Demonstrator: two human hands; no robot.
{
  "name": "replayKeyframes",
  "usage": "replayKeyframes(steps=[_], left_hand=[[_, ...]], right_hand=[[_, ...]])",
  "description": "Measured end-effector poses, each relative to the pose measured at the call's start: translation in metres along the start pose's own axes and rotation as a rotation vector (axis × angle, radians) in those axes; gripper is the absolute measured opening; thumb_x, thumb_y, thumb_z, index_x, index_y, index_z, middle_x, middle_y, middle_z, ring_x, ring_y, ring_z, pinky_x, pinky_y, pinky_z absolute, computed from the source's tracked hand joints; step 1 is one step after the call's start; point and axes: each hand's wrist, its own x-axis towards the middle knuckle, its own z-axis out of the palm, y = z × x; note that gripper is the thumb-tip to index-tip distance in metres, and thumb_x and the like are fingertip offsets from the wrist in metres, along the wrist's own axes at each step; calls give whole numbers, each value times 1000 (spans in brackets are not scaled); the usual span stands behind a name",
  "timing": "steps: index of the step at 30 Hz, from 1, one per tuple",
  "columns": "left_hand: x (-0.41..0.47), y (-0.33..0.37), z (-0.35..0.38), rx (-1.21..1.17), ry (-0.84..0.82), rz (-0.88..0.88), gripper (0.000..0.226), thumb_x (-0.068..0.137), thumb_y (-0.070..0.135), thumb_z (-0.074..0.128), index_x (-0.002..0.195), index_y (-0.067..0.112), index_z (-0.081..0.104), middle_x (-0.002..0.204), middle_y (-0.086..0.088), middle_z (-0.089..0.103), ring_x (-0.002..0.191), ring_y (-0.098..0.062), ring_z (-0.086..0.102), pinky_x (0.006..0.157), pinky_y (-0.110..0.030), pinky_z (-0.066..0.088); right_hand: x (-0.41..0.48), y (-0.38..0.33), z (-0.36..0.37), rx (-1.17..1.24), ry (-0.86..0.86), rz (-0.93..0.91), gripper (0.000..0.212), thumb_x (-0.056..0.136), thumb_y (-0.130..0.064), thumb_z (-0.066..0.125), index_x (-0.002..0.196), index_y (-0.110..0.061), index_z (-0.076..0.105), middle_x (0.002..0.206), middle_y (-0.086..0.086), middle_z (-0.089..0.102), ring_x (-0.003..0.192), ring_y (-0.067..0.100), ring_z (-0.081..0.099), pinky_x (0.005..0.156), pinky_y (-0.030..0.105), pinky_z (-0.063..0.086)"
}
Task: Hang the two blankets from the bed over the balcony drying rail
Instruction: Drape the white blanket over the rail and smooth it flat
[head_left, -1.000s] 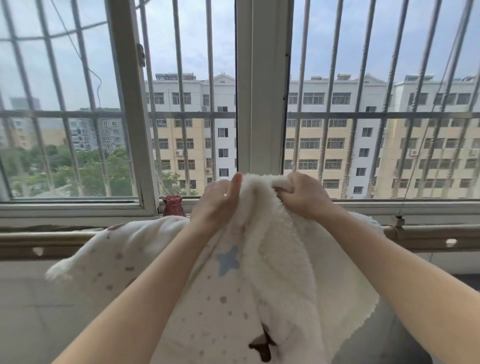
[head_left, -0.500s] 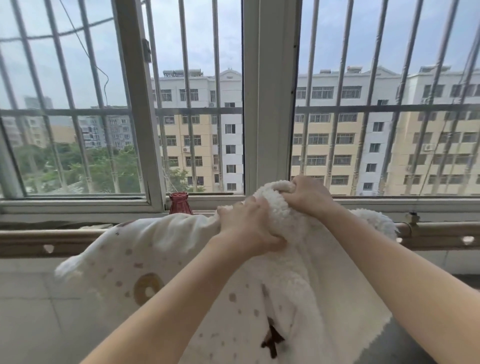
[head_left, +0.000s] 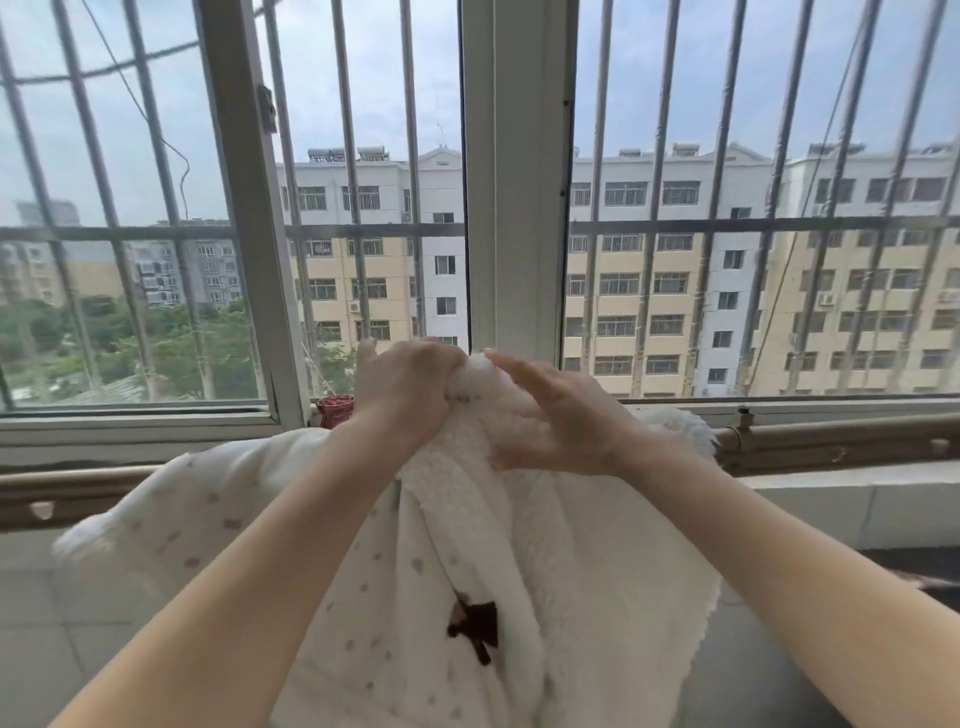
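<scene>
A: Left grip (head_left: 405, 395) first: how does it sit?

B: Its fingers are curled into a fist round a bunched fold of the blanket (head_left: 571, 571). That fold is the blanket's highest point, in front of the white window post (head_left: 519, 208).

A: And the right grip (head_left: 556, 423)?

B: Spread. Its fingers (head_left: 519, 371) lie straight on the fleece just beside that fist, pointing toward it, with the thumb stuck out below. It clasps nothing that can be seen.

A: Where is the blanket itself?

B: It lies across the brown drying rail (head_left: 831, 441) that runs below the window sill. The fleecy white side shows on the right. The smooth side, with small dots and a dark brown figure, shows on the left and hangs down between the person's forearms. One corner sticks out to the left, in front of the rail.

A: Anything else nearby?

B: A small red vase (head_left: 335, 410) stands on the sill behind the left wrist. Beyond the metal bars (head_left: 350, 208) are pale apartment blocks (head_left: 675, 286) and some trees.
</scene>
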Motion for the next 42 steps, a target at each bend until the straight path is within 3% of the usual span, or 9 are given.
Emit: replayKeyframes(steps=[4, 8, 13, 19, 23, 29, 34, 39, 42], left_hand=[[1, -16, 4, -13, 109, 32, 36, 77, -1, 54, 98, 25, 68, 95, 5, 65, 90, -26, 58, 95, -39, 29], [-7, -34, 10, -68, 182, -66, 29, 75, 7, 60, 99, 24, 54, 79, 1, 65, 71, -24, 53, 75, -31, 32], [-21, -39, 6, -81, 260, -64, 2, 82, 20, 58, 83, 20, 56, 79, 4, 61, 74, -26, 59, 74, -28, 28], [-44, -31, -5, 59, -82, -190, 93, 60, 90, 22, 119, 25, 50, 118, 2, 38, 115, -22, 39, 91, -49, 37], [-41, -26, -6, 73, -297, -237, 86, 73, 62, 57, 139, 19, 22, 131, -4, 28, 124, -30, 34, 97, -51, 35], [-29, -46, -14, -20, -27, -103, 60, 77, -1, 49, 129, 28, 45, 120, 1, 55, 111, -26, 52, 89, -40, 42], [-15, -69, -16, 15, 139, 54, 41, 76, -2, 59, 107, 24, 63, 105, 5, 65, 104, -23, 56, 94, -39, 29], [-4, -92, -17, -118, 254, 166, 34, 71, -4, 67, 94, 20, 58, 96, 2, 66, 89, -29, 60, 105, -48, 28], [-2, -107, -16, -177, 315, 94, 40, 74, 1, 67, 95, 23, 41, 92, 6, 54, 96, -31, 55, 86, -46, 47]], right_hand=[[21, -14, 18, -138, 134, -22, 84, 70, -55, 71, 138, -21, 36, 111, 4, 61, 95, 25, 57, 96, 43, 32], [39, -28, 32, -147, 284, -67, 23, 77, -32, 64, 90, -14, 59, 69, 0, 63, 59, 23, 53, 82, 38, 42], [63, -40, 35, -76, 412, 60, 50, 88, -48, 54, 51, -22, 32, 43, -11, 35, 39, 6, 33, 45, 21, 19], [92, -49, 37, 13, 364, 184, 52, 85, -51, 60, 50, -26, 30, 46, -13, 35, 43, 5, 33, 46, 22, 23], [99, -49, 37, 37, 411, 210, 50, 83, -55, 59, 51, -26, 35, 46, -13, 38, 45, 8, 39, 44, 21, 24], [90, -40, 27, 13, 403, 205, 44, 84, -56, 57, 60, -21, 47, 51, -8, 46, 53, 18, 51, 47, 24, 30], [79, -49, 28, 101, 353, 6, 43, 87, -41, 60, 119, -14, 51, 108, 5, 64, 92, 22, 64, 74, 39, 54], [79, -70, 40, 181, 246, -189, 92, 71, -63, 65, 143, -18, 27, 139, 4, 48, 124, 22, 48, 102, 43, 40], [85, -80, 50, 143, 263, -160, 108, 64, -67, 68, 146, -19, 18, 143, 4, 44, 126, 22, 46, 106, 42, 32]])
